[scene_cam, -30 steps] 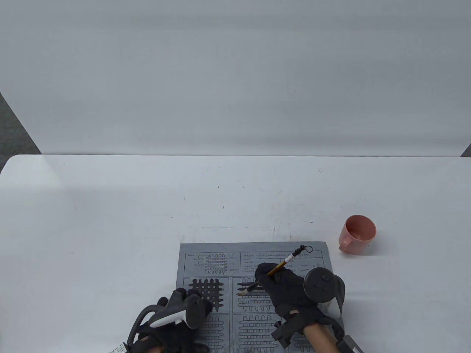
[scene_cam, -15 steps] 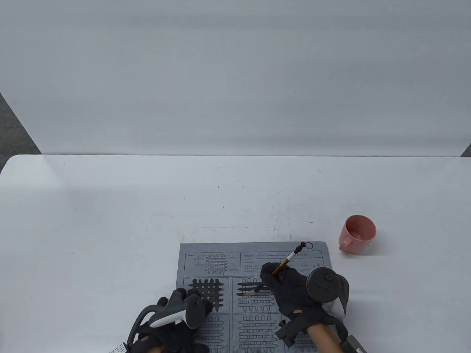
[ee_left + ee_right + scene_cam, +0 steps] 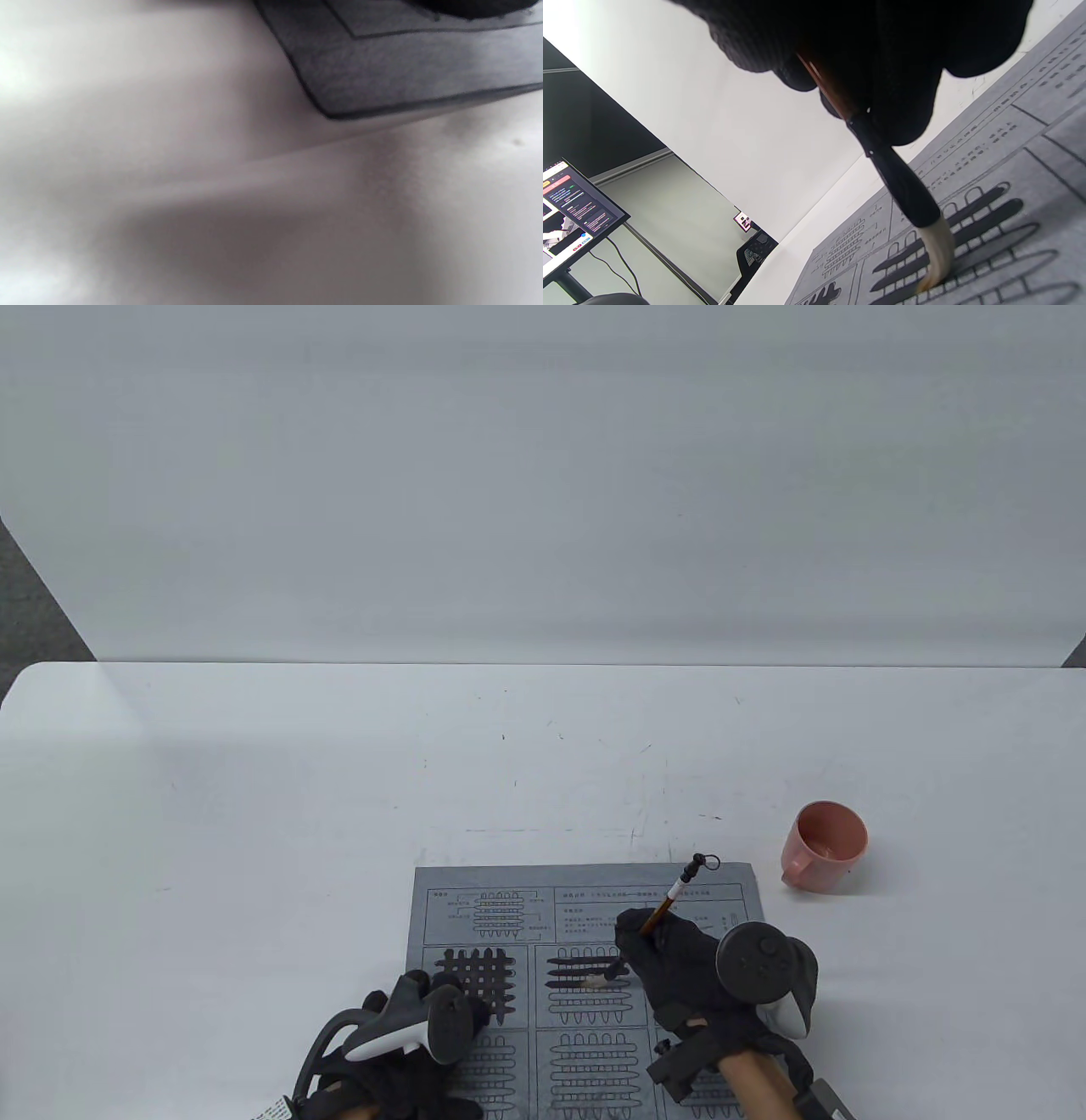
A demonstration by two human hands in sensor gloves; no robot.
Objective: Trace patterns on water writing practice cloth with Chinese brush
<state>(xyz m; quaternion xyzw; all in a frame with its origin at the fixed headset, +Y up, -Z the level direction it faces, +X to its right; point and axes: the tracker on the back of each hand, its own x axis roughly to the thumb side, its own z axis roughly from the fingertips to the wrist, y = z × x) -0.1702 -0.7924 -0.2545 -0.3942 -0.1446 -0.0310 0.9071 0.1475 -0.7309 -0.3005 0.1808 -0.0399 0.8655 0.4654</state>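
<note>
The right hand (image 3: 679,963) has its grip clamped on the brown-handled Chinese brush (image 3: 903,186), tip touching the grey practice cloth (image 3: 585,899) on the white bench (image 3: 339,814). Keep strokes inside outlines. The left hand (image 3: 399,1035) rests on the cloth; I cannot tell its grip.

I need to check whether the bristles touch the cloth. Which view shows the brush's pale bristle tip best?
The right wrist view: the pale bristle tip fills the frame, bent against the grey practice cloth. The table view shows it small; the left wrist view misses it.
</note>
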